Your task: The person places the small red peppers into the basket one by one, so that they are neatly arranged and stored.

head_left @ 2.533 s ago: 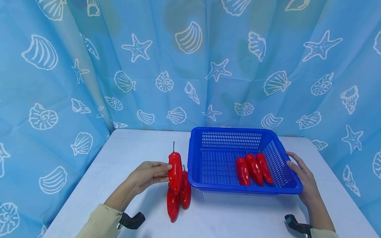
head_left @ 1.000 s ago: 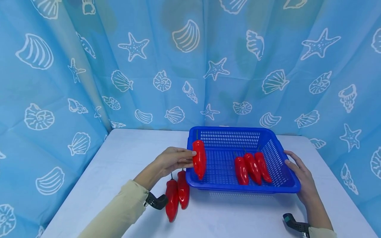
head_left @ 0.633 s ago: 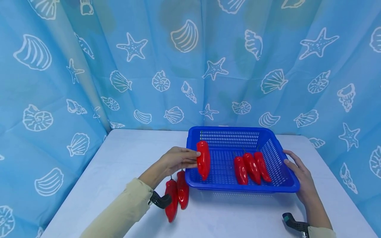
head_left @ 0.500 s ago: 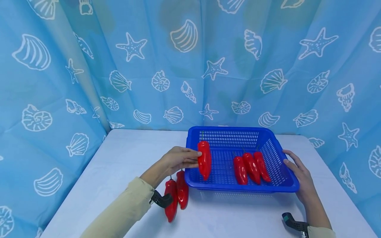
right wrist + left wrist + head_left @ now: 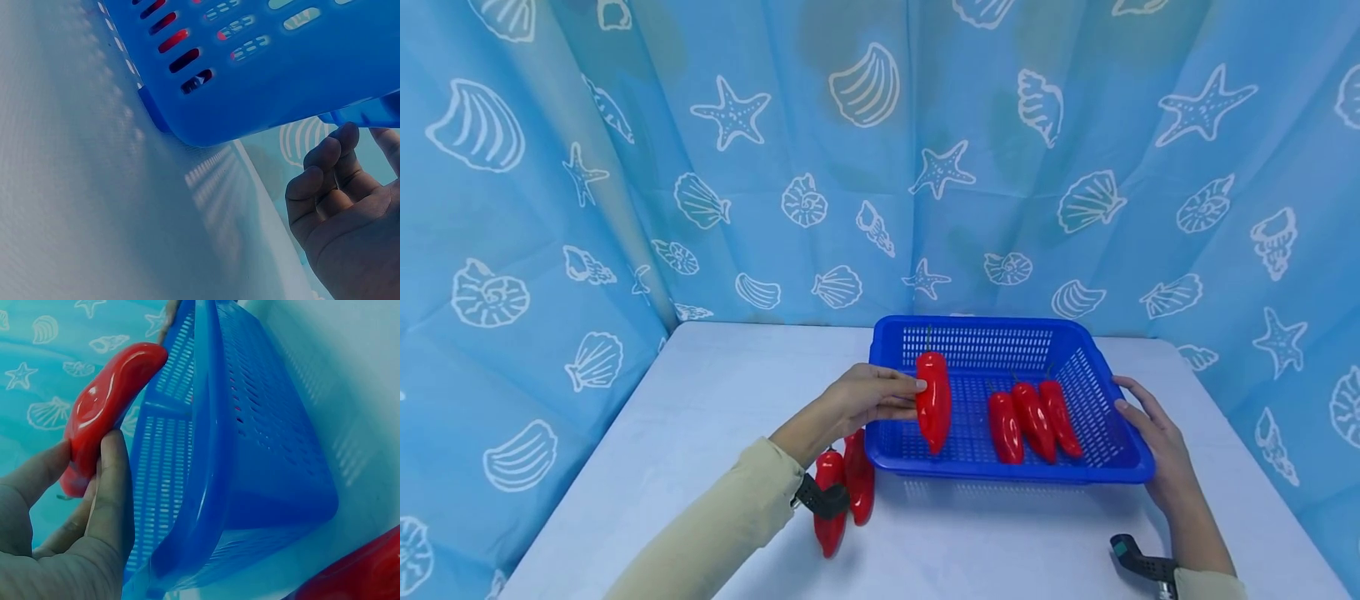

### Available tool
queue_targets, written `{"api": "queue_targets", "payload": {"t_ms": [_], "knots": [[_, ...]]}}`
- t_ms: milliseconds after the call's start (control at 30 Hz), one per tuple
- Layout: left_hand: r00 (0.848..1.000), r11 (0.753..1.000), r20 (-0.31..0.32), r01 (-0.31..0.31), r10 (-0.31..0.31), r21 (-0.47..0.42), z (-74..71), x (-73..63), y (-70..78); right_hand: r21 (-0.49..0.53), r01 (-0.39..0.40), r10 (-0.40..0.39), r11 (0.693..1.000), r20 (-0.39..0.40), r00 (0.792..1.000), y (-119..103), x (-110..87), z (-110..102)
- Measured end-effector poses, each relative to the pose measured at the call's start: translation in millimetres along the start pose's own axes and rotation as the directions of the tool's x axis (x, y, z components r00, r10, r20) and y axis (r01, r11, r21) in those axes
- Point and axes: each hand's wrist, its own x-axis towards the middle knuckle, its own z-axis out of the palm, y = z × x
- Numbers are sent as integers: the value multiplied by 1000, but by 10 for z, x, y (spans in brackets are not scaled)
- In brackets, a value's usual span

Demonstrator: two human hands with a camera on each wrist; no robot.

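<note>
My left hand (image 5: 880, 393) pinches a red chili pepper (image 5: 934, 408) between thumb and fingers. It holds the pepper, stem up in the head view, above the left part of a blue plastic basket (image 5: 985, 472). Three more red peppers (image 5: 1033, 423) lie side by side in the basket's right half. On the right, my right hand (image 5: 1161, 446) grips the basket's rim; in the right wrist view its curled fingers (image 5: 322, 153) meet the rim from below. Two red peppers (image 5: 861, 487) lie on the table left of the basket, partly hidden by my left wrist.
A white table (image 5: 752, 367) bears everything. Behind it hangs a blue curtain (image 5: 760, 217) with white shells and starfish. Each wrist wears a black device, such as the right one (image 5: 1142, 562). The basket's raised rim (image 5: 209, 456) stands beside my left hand.
My left hand has lifted the pepper from the group on the table and carried it rightward over the basket's rim. My right hand stays at the basket's right side.
</note>
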Motion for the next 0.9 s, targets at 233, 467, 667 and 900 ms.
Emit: {"api": "queue_targets", "payload": {"t_ms": [233, 467, 667, 900], "knots": [[1000, 1000, 17, 2, -2, -13, 35, 44, -5, 6, 3, -3, 1000, 2, 1000, 3, 15, -4], [999, 999, 41, 1, 0, -34, 92, 89, 6, 0, 8, -8, 1000, 1, 1000, -1, 13, -6], [999, 999, 25, 20, -19, -35, 120, 165, -2, -5, 5, -5, 1000, -2, 1000, 4, 3, 0], [999, 999, 37, 20, -18, -44, 161, 218, 4, -65, 4, -4, 998, -4, 1000, 8, 18, -8]]}}
